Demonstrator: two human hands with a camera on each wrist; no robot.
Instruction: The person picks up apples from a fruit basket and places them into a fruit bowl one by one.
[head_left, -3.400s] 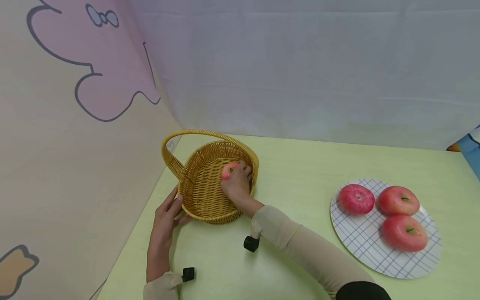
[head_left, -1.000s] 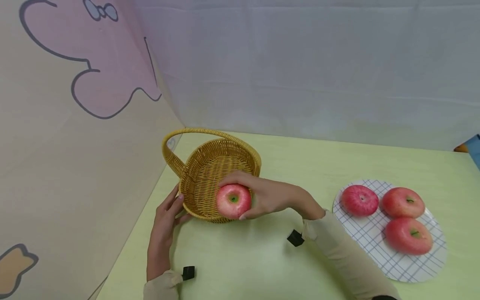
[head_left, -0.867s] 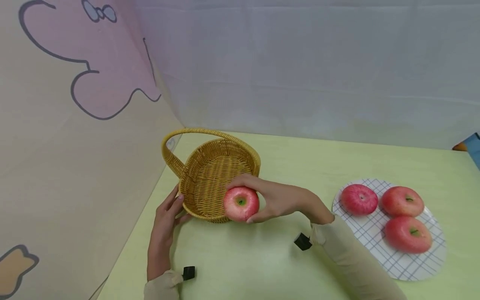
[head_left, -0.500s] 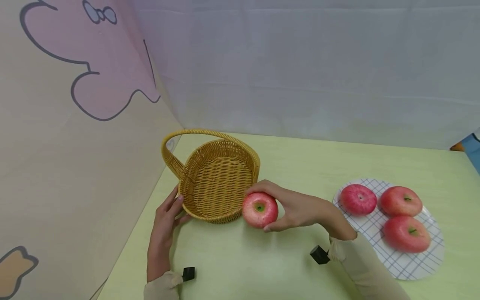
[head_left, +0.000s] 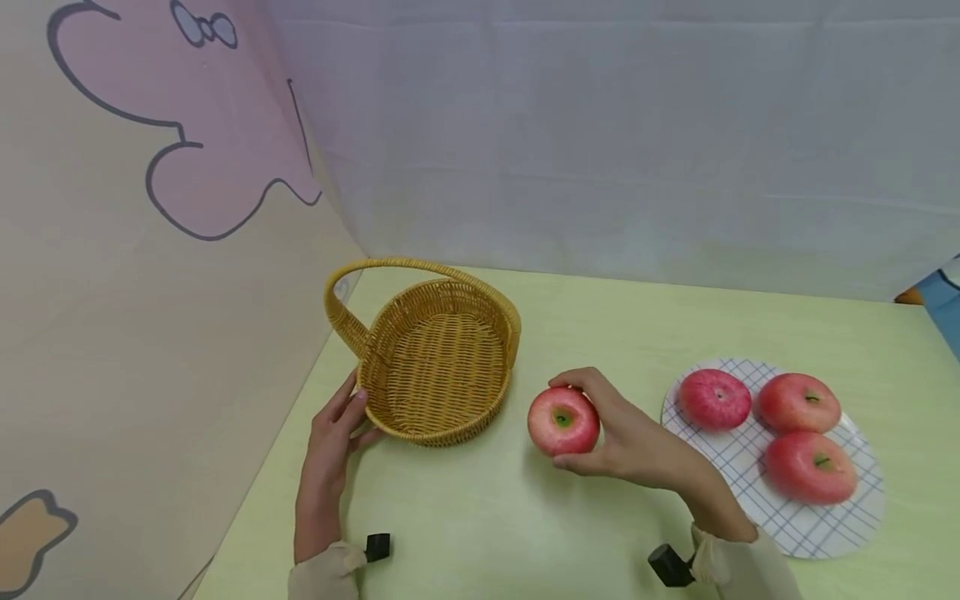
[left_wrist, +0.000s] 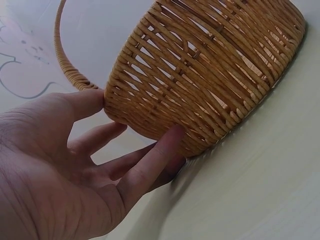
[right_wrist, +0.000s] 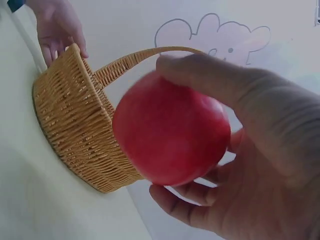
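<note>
Between the thumb and fingers of my right hand [head_left: 637,446] is a red apple [head_left: 546,429], stem side up, over the table right of the basket. It fills the middle of the right wrist view, where the basket's woven side [right_wrist: 75,125] shows behind it. The yellow-brown wicker basket [head_left: 435,438] has a tall arched handle and nothing inside. My left hand [head_left: 330,446] rests against the basket's near left side. In the left wrist view, its spread fingertips touch the woven wall [left_wrist: 190,75], with the thumb close to the rim.
A white plate with blue checks [head_left: 738,517] lies at the right, bearing a pink apple [head_left: 715,399] stem down and two red apples [head_left: 798,404] [head_left: 812,468]. A pale cloth wall [head_left: 600,150] stands behind the light green table [head_left: 487,533], a printed one [head_left: 135,333] at left.
My right hand has lifted the apple out of the basket and carried it rightward and toward me. My left hand and the basket have stayed in place.
</note>
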